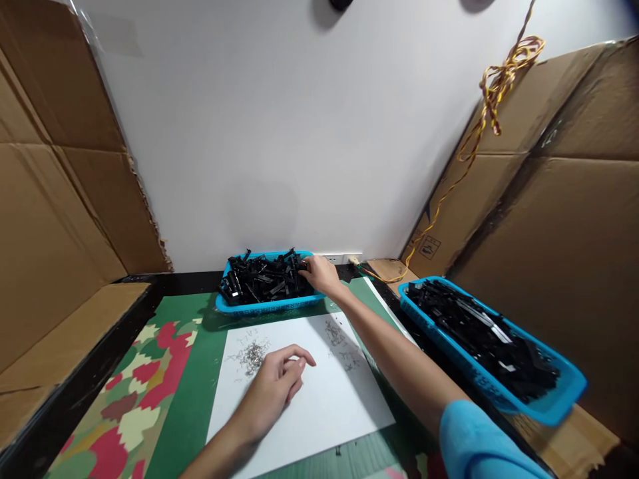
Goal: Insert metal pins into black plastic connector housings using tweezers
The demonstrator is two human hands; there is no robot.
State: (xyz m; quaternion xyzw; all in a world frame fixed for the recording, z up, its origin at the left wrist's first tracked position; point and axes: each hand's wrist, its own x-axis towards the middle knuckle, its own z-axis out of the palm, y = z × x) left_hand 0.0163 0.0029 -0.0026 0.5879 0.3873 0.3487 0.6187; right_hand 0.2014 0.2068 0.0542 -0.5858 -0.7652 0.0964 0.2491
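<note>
My right hand [322, 274] reaches to the right end of the far blue plastic basket [272, 307], its fingers pinched at a black plastic part [298, 265] in the heap. The fingertips are partly hidden among the dark pieces. Over the white sheet [319, 412] hovers or rests my left hand [279, 379], loosely curled with the index finger stretched out and nothing visible in it. Just beyond it lies a dense pile of small silvery metal pieces [253, 357]. More such pieces [339, 339] are scattered toward the sheet's right side.
Another blue basket [492, 392], heaped with black plastic strips [479, 326], stands at the right. Cardboard panels [54, 166] flank the green work surface [187, 372], with a white wall [279, 133] behind. A twisted yellow cord [442, 199] runs down to a wall socket strip [344, 259].
</note>
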